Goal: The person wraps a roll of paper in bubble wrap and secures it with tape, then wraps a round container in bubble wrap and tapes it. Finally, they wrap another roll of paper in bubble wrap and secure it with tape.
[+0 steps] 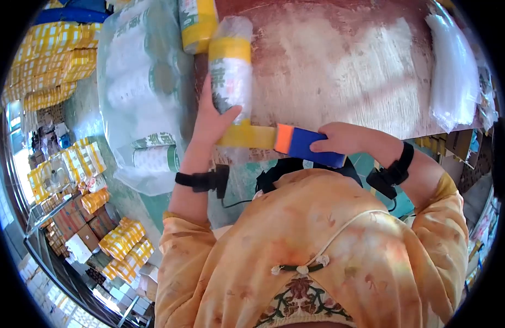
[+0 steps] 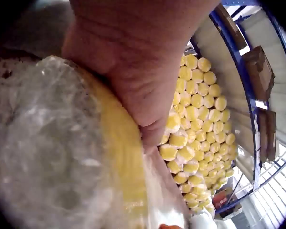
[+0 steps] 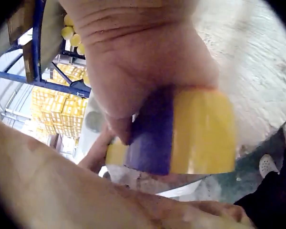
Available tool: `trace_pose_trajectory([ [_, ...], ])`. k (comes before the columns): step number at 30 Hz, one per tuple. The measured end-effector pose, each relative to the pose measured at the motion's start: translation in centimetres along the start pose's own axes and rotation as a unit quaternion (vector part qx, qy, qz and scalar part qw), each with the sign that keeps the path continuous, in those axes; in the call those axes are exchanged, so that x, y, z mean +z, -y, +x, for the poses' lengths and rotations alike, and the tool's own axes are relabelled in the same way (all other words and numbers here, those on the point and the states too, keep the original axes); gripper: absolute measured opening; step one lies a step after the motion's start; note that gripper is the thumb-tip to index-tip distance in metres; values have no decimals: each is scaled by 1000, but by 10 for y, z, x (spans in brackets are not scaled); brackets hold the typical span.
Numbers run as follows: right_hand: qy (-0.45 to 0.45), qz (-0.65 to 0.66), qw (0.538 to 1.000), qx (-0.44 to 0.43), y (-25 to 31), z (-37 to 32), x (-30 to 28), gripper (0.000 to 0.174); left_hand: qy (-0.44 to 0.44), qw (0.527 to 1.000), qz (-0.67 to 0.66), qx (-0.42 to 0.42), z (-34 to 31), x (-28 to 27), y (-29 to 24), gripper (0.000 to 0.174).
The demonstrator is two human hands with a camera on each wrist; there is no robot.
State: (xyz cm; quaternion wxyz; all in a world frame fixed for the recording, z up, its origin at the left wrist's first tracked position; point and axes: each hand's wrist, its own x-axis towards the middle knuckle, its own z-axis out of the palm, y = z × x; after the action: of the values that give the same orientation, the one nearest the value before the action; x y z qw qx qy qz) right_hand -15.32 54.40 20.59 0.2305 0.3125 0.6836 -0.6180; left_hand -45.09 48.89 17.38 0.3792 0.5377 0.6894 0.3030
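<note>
While head view shows dispenser (image 1: 313,146), left wrist shows yellow-ended rolls (image 2: 201,114), stacked

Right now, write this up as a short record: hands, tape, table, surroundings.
Left hand: grips plastic-wrapped cylindrical package
Right hand: holds blue-and-orange tape dispenser
Yellow tape: spans from dispenser to package's near end
Worktable: red, worn pale in patches
Left of package: filled clear plastic bag
Worktable's right side: clear plastic sheeting

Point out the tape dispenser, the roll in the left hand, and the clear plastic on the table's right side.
Tape dispenser (image 1: 306,148): head view, on its blue body.
Roll (image 1: 232,76): head view, on its white side.
Clear plastic (image 1: 454,71): head view, mid-pile.
</note>
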Motion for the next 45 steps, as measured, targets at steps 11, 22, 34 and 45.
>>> trace_pose_trajectory([
  [11,-11,-8,998,55,2,52,10,55,51,987,-136,-66,1,-16,19,90],
  [22,-8,-19,997,70,35,69,10,57,-91,942,318,46,-10,14,4,74],
  [34,78,238,960,129,61,97,17,43,-31,993,104,-37,1,-19,18,94],
  [45,-129,-41,990,28,23,17,-29,44,-26,999,0,-42,7,-20,29,92],
])
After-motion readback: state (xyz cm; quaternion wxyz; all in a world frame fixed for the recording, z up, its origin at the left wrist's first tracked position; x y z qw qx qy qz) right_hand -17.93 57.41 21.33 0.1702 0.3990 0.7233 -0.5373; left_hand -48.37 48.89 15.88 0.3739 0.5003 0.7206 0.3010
